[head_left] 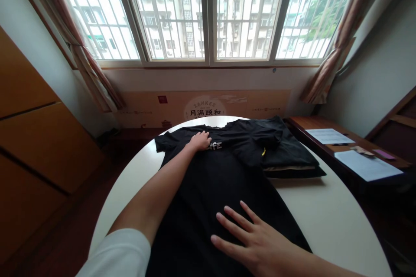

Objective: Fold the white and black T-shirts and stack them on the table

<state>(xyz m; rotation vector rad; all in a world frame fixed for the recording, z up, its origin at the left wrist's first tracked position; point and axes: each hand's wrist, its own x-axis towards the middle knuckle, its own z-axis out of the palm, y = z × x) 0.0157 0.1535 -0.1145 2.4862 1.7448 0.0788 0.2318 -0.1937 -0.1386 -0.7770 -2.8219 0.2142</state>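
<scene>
A black T-shirt [208, 181] with white lettering lies spread flat on a round white table [325, 212], collar toward the window. My left hand [199, 140] reaches far out and rests on the shirt's chest beside the lettering, fingers curled against the cloth. My right hand [250, 238] lies flat on the lower part of the shirt near me, fingers spread and open. The shirt's right sleeve overlaps a stack of folded black garments [289, 156] at the table's far right.
A low wooden side table [351, 147] with white papers [367, 164] stands at the right. Wooden cabinets [39, 147] line the left wall. A barred window [208, 13] with tied curtains is ahead, with a printed cardboard panel [204, 106] beneath it.
</scene>
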